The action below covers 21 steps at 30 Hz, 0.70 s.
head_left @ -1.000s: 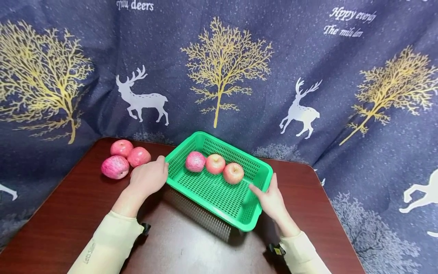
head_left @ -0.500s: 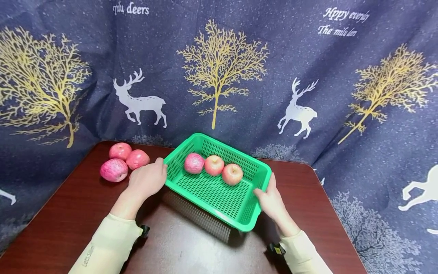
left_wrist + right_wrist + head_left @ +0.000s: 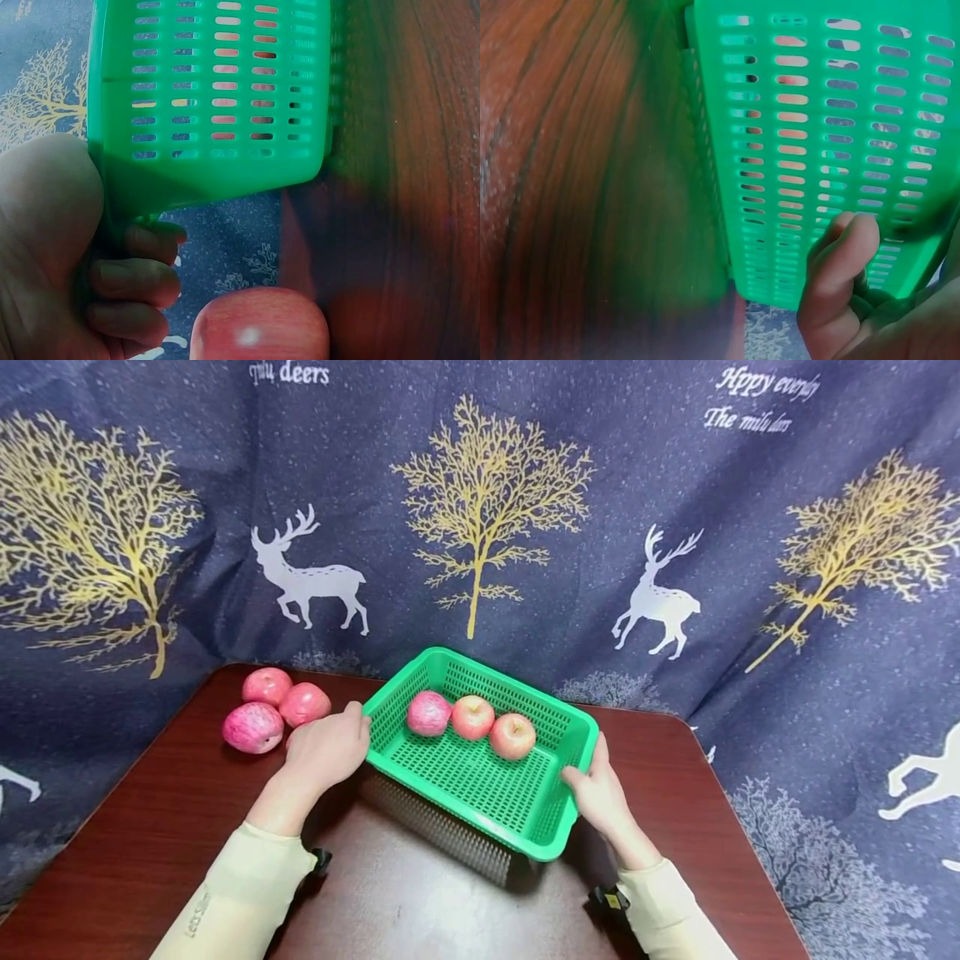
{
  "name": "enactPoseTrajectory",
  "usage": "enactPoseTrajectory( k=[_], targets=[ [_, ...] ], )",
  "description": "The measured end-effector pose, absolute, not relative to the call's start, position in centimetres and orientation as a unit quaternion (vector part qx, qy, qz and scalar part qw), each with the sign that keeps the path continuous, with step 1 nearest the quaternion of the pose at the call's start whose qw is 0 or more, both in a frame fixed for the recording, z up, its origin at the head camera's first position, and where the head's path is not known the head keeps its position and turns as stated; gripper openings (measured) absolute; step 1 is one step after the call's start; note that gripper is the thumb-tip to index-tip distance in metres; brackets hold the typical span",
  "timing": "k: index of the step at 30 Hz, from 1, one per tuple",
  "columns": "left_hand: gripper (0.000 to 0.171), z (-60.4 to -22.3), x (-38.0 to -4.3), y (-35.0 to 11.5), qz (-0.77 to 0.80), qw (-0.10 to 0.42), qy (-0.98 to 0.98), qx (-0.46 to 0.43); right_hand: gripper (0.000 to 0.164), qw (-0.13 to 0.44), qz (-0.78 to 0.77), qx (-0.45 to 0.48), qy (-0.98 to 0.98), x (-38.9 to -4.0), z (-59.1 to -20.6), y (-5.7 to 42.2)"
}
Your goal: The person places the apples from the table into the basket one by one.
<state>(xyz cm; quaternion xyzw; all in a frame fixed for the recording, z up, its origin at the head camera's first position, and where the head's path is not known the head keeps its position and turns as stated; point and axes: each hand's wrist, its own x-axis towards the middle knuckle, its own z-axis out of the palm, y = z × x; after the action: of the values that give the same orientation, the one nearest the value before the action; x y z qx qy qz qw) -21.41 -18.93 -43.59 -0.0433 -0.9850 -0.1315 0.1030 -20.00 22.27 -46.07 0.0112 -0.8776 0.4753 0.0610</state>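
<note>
Head view: left grip (image 3: pixel 328 747) and right grip (image 3: pixel 602 789) pinch opposite ends of a green basket (image 3: pixel 450 803) holding three apples (image 3: pixel 472 718).

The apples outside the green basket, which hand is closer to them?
Left. The left hand grips the left end of the green basket, just beside the apples. The right hand holds the right end, across the basket from them.

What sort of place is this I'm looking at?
Probably an indoor corner arranged as a simple backdrop set, though the wider room isn't shown. A dark reddish wood table stands before a hanging navy cloth printed with deer and trees, and a green basket holds three fruits.
</note>
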Motion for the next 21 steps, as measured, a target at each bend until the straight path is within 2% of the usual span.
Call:
enactPoseTrajectory(
  k=[5,9,14,18,21],
  targets=[
    [0.026,-43.5,-21.3,-18.9,-0.130,0.101,-0.985,-0.045,0.077,0.056,0.486,0.019,-0.872,-20.2,-46.1,22.4],
    [0.029,-43.2,-21.4,-19.1,-0.138,0.090,-0.985,-0.053,0.082,0.057,0.479,0.016,-0.876,-20.2,-46.0,22.5],
    [0.047,-42.6,-21.4,-20.4,-0.162,0.080,-0.982,-0.046,0.086,0.054,0.473,0.012,-0.879,-20.2,-46.1,22.6],
    [0.063,-42.1,-21.5,-22.1,-0.184,0.091,-0.978,-0.030,0.089,0.049,0.469,0.005,-0.882,-20.1,-46.2,22.6],
    [0.065,-41.9,-21.5,-23.5,-0.194,0.107,-0.975,-0.022,0.093,0.046,0.463,-0.001,-0.885,-20.1,-46.3,22.6]
  ],
)
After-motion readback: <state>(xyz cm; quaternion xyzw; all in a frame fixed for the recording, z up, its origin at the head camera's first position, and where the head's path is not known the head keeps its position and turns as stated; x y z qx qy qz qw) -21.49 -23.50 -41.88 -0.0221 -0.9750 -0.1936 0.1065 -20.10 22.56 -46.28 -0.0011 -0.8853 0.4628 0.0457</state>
